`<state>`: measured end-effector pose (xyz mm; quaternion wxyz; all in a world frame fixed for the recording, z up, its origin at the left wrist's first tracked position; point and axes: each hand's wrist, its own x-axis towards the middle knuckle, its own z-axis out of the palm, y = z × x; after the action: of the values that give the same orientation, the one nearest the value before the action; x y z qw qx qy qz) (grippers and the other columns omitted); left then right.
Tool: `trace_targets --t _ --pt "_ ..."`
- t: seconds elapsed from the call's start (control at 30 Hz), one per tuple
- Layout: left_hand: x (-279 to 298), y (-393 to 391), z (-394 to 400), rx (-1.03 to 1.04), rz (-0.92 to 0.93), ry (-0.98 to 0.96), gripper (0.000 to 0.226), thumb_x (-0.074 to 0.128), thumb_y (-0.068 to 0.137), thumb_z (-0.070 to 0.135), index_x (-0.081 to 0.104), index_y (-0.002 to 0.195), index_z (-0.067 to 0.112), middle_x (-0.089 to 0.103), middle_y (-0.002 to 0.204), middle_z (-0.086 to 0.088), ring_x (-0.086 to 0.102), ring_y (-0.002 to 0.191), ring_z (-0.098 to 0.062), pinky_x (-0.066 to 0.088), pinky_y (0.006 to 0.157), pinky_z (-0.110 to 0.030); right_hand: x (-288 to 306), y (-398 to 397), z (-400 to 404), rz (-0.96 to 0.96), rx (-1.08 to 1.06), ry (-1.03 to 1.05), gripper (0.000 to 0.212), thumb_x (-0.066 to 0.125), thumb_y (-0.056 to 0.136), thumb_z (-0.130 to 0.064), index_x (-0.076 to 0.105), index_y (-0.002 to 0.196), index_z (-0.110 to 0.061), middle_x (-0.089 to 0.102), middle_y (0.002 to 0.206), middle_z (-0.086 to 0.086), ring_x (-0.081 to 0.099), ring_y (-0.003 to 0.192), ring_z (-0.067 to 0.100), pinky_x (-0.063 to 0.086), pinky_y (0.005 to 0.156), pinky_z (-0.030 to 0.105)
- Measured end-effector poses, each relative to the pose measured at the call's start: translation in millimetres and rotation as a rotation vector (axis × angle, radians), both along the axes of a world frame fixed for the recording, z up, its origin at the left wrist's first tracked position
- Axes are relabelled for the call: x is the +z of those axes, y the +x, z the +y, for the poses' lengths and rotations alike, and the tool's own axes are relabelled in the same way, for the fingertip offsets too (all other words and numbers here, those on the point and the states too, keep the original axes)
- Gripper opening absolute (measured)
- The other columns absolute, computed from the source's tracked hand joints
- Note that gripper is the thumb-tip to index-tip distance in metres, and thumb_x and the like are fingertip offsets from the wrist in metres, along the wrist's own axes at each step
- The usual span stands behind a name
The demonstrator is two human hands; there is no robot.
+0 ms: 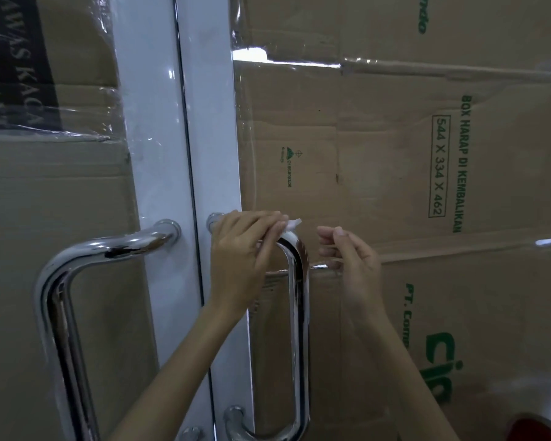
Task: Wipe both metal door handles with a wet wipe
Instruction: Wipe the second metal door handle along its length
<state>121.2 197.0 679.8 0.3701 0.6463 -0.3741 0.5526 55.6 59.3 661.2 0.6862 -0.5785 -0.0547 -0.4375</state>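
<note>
Two chrome D-shaped door handles are mounted on a white-framed double door. The left handle (pixel 58 281) stands untouched. On the right handle (pixel 296 313), my left hand (pixel 245 249) lies over the top bend and presses a white wet wipe (pixel 291 225) onto the metal; only a corner of the wipe shows past my fingertips. My right hand (pixel 347 249) hovers just right of that handle, with its fingers loosely curled and nothing in them.
The white door frames (pixel 172 138) meet at a dark centre seam. Both glass panes are covered with brown cardboard (pixel 395 154) under clear tape. A dark sign (pixel 13 58) hangs at the upper left. A red object (pixel 541 424) sits at the lower right corner.
</note>
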Motion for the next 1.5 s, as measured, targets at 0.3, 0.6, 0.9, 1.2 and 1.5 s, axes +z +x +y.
trace_targets --t 0.3,0.6,0.9,1.2,1.5 --pt "8 5 28 -0.093 0.178 -0.120 0.023 0.051 0.094 0.030 0.071 0.092 0.020 0.067 0.083 0.007 0.059 0.078 -0.011 0.047 0.073 -0.029 -7 -7 -18 0.002 -0.018 0.007 0.026 0.046 0.098 -0.016 0.070 0.087 -0.017 0.068 0.089 -0.002 0.060 0.070 0.000 0.047 0.065 0.013" --pt "15 -1 -4 0.163 -0.162 0.438 0.025 0.054 0.091 0.034 0.075 0.090 0.020 0.073 0.092 0.007 0.066 0.089 -0.016 0.041 0.083 -0.028 1 8 -4 0.006 0.021 0.003 0.024 0.047 0.098 -0.019 0.070 0.089 -0.015 0.068 0.090 0.002 0.058 0.071 0.005 0.047 0.069 0.018" --pt "24 -7 16 -0.128 0.039 0.206 0.021 0.060 0.090 0.026 0.075 0.092 0.012 0.073 0.089 0.002 0.066 0.078 -0.012 0.053 0.072 -0.033 -7 -11 -26 0.008 -0.058 0.025 0.026 0.046 0.099 -0.017 0.069 0.088 -0.016 0.065 0.094 0.004 0.058 0.074 0.007 0.047 0.063 0.011" --pt "-50 -16 -14 0.023 -0.158 0.515 0.012 0.057 0.087 0.013 0.069 0.088 0.009 0.068 0.097 -0.007 0.059 0.098 -0.020 0.046 0.090 -0.031 -17 -17 -12 0.044 -0.060 -0.067 0.022 0.047 0.098 -0.016 0.068 0.090 -0.018 0.066 0.097 0.006 0.060 0.075 0.005 0.046 0.064 0.012" --pt "-73 -33 17 -0.641 0.906 -0.331 0.014 0.055 0.093 0.014 0.069 0.093 0.015 0.069 0.097 -0.001 0.064 0.088 -0.008 0.054 0.078 -0.018 -45 -44 -7 0.199 0.041 0.018 0.016 0.053 0.095 -0.011 0.068 0.094 -0.012 0.067 0.087 0.003 0.061 0.075 0.011 0.053 0.065 0.020"
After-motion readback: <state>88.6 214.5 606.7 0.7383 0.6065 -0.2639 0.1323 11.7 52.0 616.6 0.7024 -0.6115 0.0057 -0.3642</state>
